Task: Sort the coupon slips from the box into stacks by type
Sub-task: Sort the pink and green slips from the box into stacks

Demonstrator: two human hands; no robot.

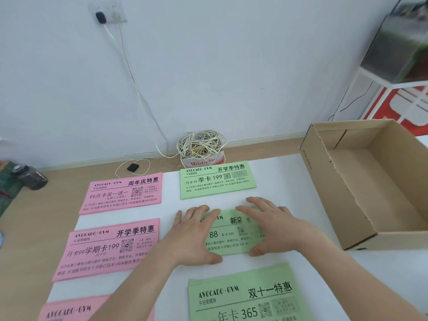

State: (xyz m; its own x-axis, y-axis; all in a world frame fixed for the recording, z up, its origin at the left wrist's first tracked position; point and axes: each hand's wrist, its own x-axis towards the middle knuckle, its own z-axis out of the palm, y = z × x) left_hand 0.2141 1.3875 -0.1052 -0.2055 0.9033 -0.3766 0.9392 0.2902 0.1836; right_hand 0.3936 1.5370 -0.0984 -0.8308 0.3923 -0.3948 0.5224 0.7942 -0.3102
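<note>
Partly hidden, middle green stack (231, 247), left hand (194, 235) and right hand (278, 228) flat on it, fingers straight

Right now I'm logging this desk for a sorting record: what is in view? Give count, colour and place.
pink coupon stacks: three, pink, left column
green coupon stacks: three, green, right column; middle one under both hands
white sheet: one, white, beneath the stacks
cardboard box: one, brown, right, open, no slips visible inside
cable bundle: one, off-white, by the wall
wall socket: one, white, upper left
bottle: one, dark, left edge
glass tank: one, clear, upper right
left hand: one, flat on middle green stack
right hand: one, flat on same stack
</note>
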